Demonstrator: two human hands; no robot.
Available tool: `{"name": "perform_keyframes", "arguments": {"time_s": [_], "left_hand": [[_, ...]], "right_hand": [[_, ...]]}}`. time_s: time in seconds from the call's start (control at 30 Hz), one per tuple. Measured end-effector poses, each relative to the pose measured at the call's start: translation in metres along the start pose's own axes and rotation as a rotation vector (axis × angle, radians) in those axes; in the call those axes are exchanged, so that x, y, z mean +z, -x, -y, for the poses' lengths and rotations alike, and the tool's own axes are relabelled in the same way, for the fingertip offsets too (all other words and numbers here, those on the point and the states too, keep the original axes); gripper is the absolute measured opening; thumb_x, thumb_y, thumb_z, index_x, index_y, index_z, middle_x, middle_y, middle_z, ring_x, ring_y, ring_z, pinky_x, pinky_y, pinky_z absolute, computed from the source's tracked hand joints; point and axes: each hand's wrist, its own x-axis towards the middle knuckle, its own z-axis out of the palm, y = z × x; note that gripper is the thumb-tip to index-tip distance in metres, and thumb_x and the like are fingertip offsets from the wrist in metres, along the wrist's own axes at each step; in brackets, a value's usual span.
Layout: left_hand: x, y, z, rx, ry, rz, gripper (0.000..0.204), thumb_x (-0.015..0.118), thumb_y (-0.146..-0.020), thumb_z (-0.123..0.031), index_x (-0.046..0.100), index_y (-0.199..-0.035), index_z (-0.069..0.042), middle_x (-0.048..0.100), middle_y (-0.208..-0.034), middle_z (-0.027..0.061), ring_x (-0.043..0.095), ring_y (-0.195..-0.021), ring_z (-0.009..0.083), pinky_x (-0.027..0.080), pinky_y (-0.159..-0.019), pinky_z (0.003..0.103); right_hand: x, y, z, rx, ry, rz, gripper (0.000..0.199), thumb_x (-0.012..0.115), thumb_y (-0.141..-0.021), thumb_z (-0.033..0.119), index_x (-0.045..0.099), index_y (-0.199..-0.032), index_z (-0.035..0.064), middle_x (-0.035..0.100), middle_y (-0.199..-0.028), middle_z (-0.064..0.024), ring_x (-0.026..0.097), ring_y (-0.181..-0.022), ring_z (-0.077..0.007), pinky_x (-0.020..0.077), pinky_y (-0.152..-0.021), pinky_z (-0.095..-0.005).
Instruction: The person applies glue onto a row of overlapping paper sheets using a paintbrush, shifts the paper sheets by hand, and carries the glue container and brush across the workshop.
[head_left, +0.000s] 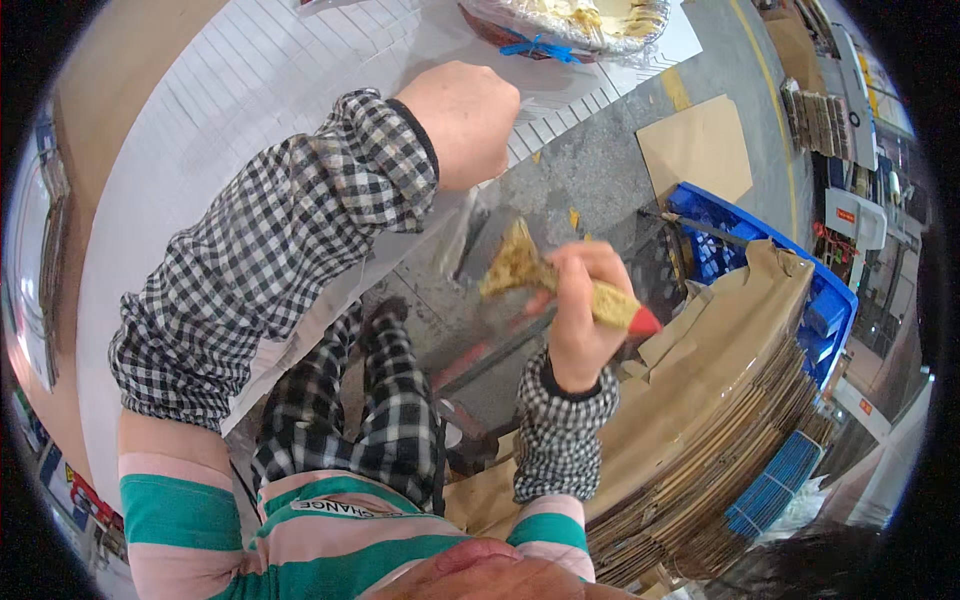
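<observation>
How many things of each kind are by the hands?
Hands: 2, left hand and right hand
Glue-caked brush with red-tipped handle: 1
Foil tray: 1
Blue crate: 1
Cardboard stack: 1
Loose cardboard sheet: 1
Total: 7

A factory or warehouse floor is shown: bare concrete floor [600, 170], stacked flattened cardboard [700, 440], and a blue plastic crate [790, 270].
</observation>
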Motion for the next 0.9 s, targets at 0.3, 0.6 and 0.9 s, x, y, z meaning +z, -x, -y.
{"name": "perform_keyframes", "arguments": {"time_s": [0.3,0.6,0.9], "left_hand": [[0.03,0.051,-0.017,-0.075,-0.161,-0.265,0.044,0.063,-0.076,-0.035,0.059,-0.081,0.009,0.058,-0.1,0.0275,0.058,-0.091,0.0367,0.048,-0.074,0.041],[0.051,0.155,-0.048,-0.533,-0.646,0.08,0.089,0.071,-0.069,-0.046,0.036,-0.121,0.017,0.046,-0.115,0.0321,0.049,-0.104,0.0437,0.047,-0.084,0.041],[0.028,0.142,-0.031,-0.345,-0.603,0.228,0.053,0.064,-0.069,-0.01,0.041,-0.106,0.019,0.05,-0.1,0.0381,0.054,-0.091,0.0452,0.047,-0.081,0.044]], "right_hand": [[-0.072,0.057,-0.025,-0.093,-0.299,-0.134,0.021,0.046,-0.094,0.019,0.052,-0.099,-0.0004,0.056,-0.11,-0.0193,0.057,-0.059,-0.018,0.0502,-0.054,-0.0295],[-0.078,0.081,-0.05,0.03,-0.514,-0.147,0.014,0.051,-0.089,0.017,0.05,-0.088,0.0028,0.057,-0.094,-0.0142,0.049,-0.065,-0.0136,0.0431,-0.06,-0.0278],[-0.034,0.055,-0.04,0.005,-0.456,-0.198,0.015,0.046,-0.087,0.012,0.052,-0.09,-0.0017,0.054,-0.102,-0.0161,0.055,-0.079,-0.0201,0.0479,-0.056,-0.0296]]}}
